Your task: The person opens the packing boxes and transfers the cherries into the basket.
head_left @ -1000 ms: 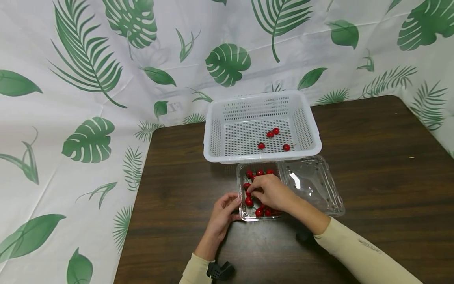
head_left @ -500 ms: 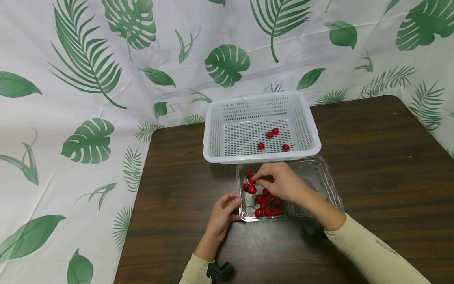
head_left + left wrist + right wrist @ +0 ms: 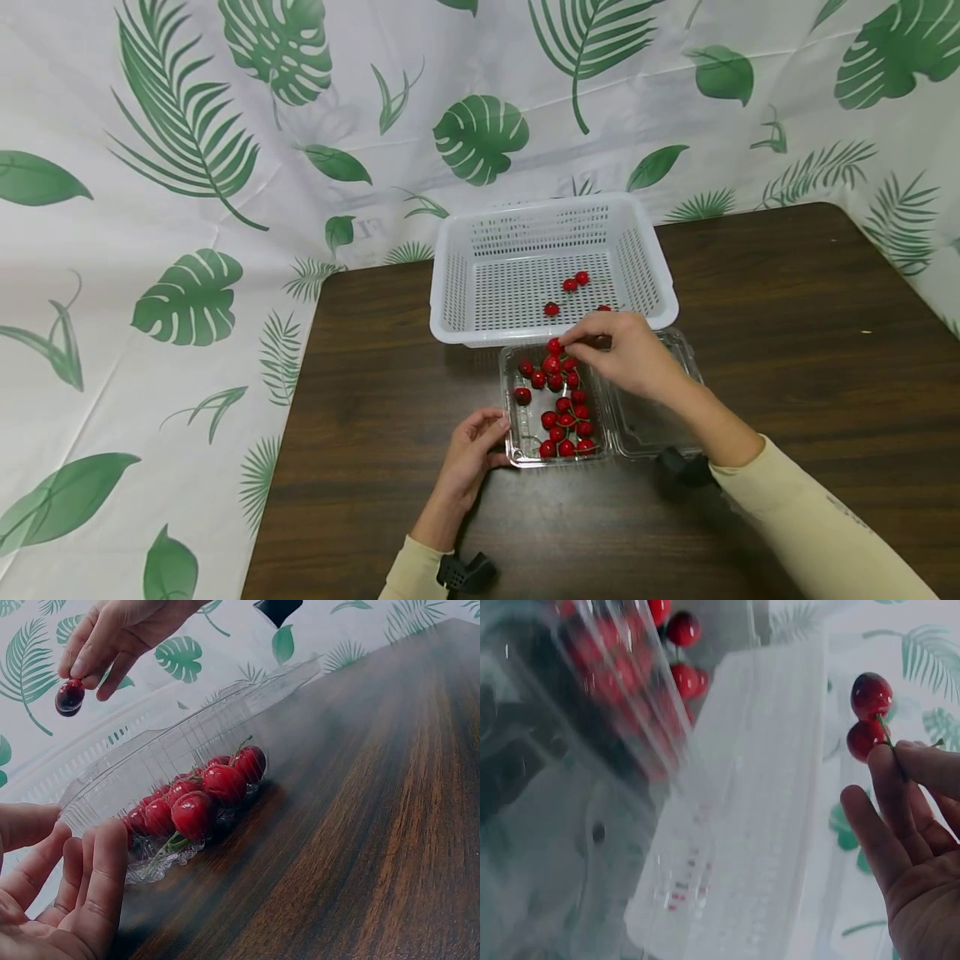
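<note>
My left hand (image 3: 468, 454) grips the near left side of a clear plastic clamshell box (image 3: 531, 425), its thumb and index finger at the rim in the left wrist view. Several red cherries with green stems (image 3: 195, 816) lie inside. Above the box's far edge, my right hand (image 3: 630, 354) pinches a pair of cherries (image 3: 871, 696) by their stems between thumb and forefinger. The pair hangs clear of the others in the right wrist view. The box's lid (image 3: 652, 425) lies folded out to the right, partly hidden under the right forearm.
Right behind the box stands a white perforated basket (image 3: 453, 283) with a few cherries (image 3: 552, 309) on its floor; the right hand partly covers one. The dark wood table (image 3: 375, 400) meets a leaf-print cloth (image 3: 300, 208) at the back and left.
My right hand has lifted the pair of cherries from the left part of the box and moved away and rightward to the far edge. My left hand has kept its place.
</note>
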A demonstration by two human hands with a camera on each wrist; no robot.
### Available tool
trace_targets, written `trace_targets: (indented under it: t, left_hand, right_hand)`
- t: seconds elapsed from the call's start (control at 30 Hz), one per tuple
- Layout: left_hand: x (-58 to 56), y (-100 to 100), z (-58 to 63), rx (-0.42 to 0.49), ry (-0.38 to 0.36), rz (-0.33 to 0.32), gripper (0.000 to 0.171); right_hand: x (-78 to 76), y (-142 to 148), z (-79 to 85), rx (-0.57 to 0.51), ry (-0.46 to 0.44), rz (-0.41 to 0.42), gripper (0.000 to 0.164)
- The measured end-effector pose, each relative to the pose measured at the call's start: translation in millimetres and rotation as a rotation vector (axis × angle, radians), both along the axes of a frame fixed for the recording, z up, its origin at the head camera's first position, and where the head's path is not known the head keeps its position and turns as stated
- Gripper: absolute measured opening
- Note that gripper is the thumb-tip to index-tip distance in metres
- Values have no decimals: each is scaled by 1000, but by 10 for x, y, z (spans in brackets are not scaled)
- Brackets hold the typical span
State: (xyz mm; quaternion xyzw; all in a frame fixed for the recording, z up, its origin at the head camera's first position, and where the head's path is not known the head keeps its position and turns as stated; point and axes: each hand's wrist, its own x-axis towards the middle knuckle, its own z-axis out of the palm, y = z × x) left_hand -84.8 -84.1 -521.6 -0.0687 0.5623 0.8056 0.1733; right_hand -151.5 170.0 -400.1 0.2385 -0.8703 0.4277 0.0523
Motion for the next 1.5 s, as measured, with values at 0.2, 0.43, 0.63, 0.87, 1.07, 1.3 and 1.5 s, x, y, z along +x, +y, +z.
trace_targets:
  t: [0.2, 0.43, 0.63, 0.87, 1.07, 1.3, 1.5]
  left_hand:
    - [-11, 3, -7, 1, -6, -1, 17]
    - [-8, 0, -10, -5, 16, -13, 18]
    - [-6, 2, -3, -10, 4, -9, 19]
    - [3, -2, -7, -14, -5, -6, 25]
    - [4, -8, 12, -20, -5, -4, 27]
    - [0, -6, 21, -21, -8, -1, 27]
    - [-3, -2, 16, -23, -8, 2, 24]
  right_hand:
    - [-137, 186, -8, -10, 70, -124, 11]
    - [-289, 326, -103, -58, 137, -305, 11]
    - [-370, 381, -212, -48, 180, -359, 11]
    - [-394, 410, -316, 15, 186, -359, 10]
    - [-380, 415, -335, 29, 167, -334, 11]
    - [-382, 424, -353, 20, 162, -298, 11]
    - [-373, 422, -336, 31, 163, -300, 12]
